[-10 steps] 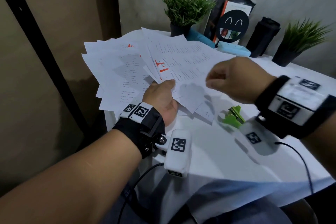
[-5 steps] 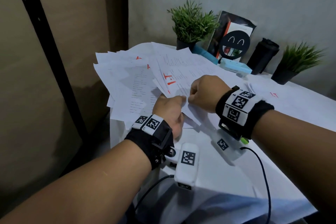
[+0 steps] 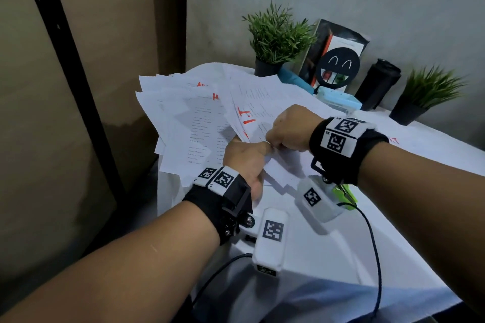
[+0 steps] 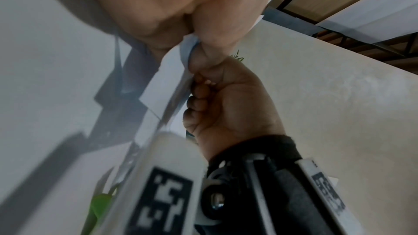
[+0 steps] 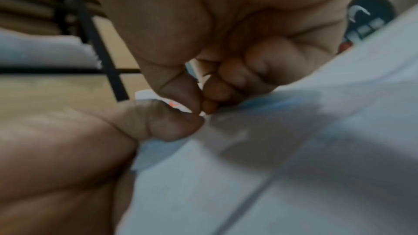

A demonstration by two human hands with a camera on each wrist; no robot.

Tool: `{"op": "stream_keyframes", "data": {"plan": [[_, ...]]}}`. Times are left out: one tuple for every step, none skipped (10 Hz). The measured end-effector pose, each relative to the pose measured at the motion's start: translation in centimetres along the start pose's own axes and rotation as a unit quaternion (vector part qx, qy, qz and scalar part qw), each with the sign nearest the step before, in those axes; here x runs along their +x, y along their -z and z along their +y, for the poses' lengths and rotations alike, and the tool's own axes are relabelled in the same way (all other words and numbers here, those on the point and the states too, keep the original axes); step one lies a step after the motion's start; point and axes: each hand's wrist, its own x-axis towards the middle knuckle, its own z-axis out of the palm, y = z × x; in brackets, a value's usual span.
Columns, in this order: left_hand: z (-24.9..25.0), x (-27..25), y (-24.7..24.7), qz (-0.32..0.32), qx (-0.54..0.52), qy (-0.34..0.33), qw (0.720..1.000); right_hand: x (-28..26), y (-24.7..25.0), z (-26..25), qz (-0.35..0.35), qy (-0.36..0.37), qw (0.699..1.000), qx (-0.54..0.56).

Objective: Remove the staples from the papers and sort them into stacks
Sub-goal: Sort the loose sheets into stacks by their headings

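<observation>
Fingers (image 5: 192, 99) of the right hand (image 3: 290, 127) pinch at the corner of a stapled set (image 3: 262, 115) that the left hand (image 3: 244, 162) grips over the desk (image 3: 301, 257); fanned papers (image 3: 183, 118) unsorted, far stack (image 3: 420, 139) small, staple unseen: early.

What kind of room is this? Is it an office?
Probably a small office or study corner. A table with a white cloth stands against a grey wall, loose printed papers are spread over it, and small potted plants and a black tumbler stand behind.
</observation>
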Motion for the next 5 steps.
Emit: {"op": "stream_keyframes", "data": {"plan": [[-0.12,-0.11,0.04,-0.017,0.014,-0.012,1.0,-0.26,0.26,0.28,0.014,0.062,0.996,-0.058],[-0.09,-0.25,-0.05,-0.009,0.025,-0.027,0.999,-0.67,0.77,0.12,-0.007,0.106,0.984,-0.146],[-0.18,-0.11,-0.2,0.0,-0.016,-0.016,1.0,-1.05,1.16,-0.29,-0.018,0.145,0.962,-0.231],[-0.02,-0.25,-0.18,-0.011,-0.022,-0.015,1.0,-0.83,1.12,-0.45,-0.011,0.142,0.959,-0.246],[-0.08,-0.38,-0.13,-0.016,-0.001,-0.033,0.999,-0.18,1.12,-0.09,-0.029,0.076,0.986,-0.148]]}}
